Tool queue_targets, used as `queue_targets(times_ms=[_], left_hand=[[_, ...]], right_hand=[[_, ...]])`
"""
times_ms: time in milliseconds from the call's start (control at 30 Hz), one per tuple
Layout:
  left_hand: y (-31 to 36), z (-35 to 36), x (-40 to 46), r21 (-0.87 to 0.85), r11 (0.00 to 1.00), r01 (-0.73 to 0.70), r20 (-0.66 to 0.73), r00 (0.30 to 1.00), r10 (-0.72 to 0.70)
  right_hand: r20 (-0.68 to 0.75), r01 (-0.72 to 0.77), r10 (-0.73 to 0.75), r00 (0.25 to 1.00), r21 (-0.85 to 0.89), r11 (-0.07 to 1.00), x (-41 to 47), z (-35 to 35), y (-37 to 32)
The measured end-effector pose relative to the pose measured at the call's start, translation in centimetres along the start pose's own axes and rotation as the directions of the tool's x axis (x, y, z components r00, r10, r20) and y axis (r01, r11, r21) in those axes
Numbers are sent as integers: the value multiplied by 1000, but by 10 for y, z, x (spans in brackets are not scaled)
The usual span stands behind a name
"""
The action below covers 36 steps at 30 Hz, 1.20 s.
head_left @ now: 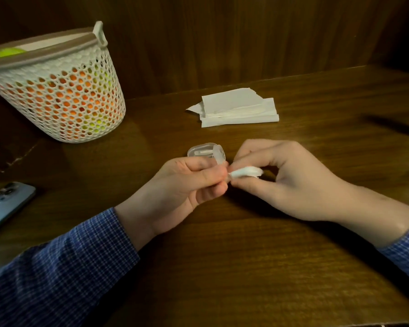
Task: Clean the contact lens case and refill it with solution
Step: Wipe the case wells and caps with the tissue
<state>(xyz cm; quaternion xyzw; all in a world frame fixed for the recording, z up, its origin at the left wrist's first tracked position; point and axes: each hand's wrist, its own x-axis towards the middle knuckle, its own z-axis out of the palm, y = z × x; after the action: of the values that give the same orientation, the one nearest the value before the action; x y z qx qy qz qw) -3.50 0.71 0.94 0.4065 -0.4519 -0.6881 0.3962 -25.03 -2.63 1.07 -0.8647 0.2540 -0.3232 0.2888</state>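
Two hands at work just above the dark wooden tabletop (246, 267); left hand (182, 185) curled, fingers and thumb closed round the small clear plastic contact lens case (208, 152), lifted off the wood and tilted, probably to turn its open side toward the other hand; right hand (281, 182) pinching a small twisted wad of white tissue (246, 172) between thumb and fingertips, remaining fingers loosely bent, the wad's tip brought up to the case, seemingly to wipe a corner dry; whether tip and plastic actually touch, impossible to tell. Farther back, a stack of folded white paper tissues (239, 109), near enough to reach for a fresh piece; far left, a white perforated plastic basket (62, 90) showing orange and yellow-green contents through its holes; at the left edge, a grey smartphone (5, 201) lying flat, well apart. No solution bottle anywhere visible; refilling apparently not yet begun.
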Motion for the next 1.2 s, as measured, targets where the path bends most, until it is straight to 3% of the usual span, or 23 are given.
queue_targets(times_ms=[67,100,200,267,333,433,500,533,567,600,667,700,767,833,900,1200], left_hand=[[-2,1,0,246,956,-159,-79,980,183],[-3,2,-1,378,894,-242,-88,952,295],[-5,5,-4,645,628,-435,19,831,556],[-5,6,-5,730,462,-504,110,753,649],[-5,6,-6,789,282,-546,219,679,701],[-2,4,-5,823,39,-566,361,575,734],[-2,2,-5,826,-44,-562,405,536,740],[-4,1,-4,832,-31,-554,388,542,745],[-6,1,-4,837,48,-544,330,574,749],[-7,1,-5,821,206,-532,231,640,733],[-6,0,-4,628,628,-460,35,822,568],[-4,-2,-2,480,787,-386,-22,892,451],[-3,-7,2,267,933,-241,-59,962,265],[-3,-8,5,191,965,-180,12,983,181],[-4,-7,5,187,968,-170,72,985,160],[-5,-5,4,214,962,-170,24,985,169]], right_hand=[[86,-203,189,978,210,956,2,-2,1],[143,-303,269,952,352,885,3,-3,3],[364,-539,416,833,702,465,6,-5,3],[509,-615,406,759,765,192,7,-6,2],[601,-654,376,706,756,20,7,-7,2],[630,-665,361,687,746,-35,8,-8,2],[622,-657,375,687,753,-47,9,-8,2],[609,-647,387,692,761,-42,9,-8,1],[581,-635,406,706,772,-1,10,-8,0],[526,-622,441,727,777,99,10,-8,-1],[305,-560,518,799,692,456,9,-9,-3],[149,-497,517,843,582,644,7,-10,-2],[-148,-314,369,918,299,901,4,-11,-1],[-235,-130,148,961,90,987,3,-10,0],[-214,-49,51,976,14,999,1,-5,2],[-150,-80,74,986,-31,996,0,-3,6]])
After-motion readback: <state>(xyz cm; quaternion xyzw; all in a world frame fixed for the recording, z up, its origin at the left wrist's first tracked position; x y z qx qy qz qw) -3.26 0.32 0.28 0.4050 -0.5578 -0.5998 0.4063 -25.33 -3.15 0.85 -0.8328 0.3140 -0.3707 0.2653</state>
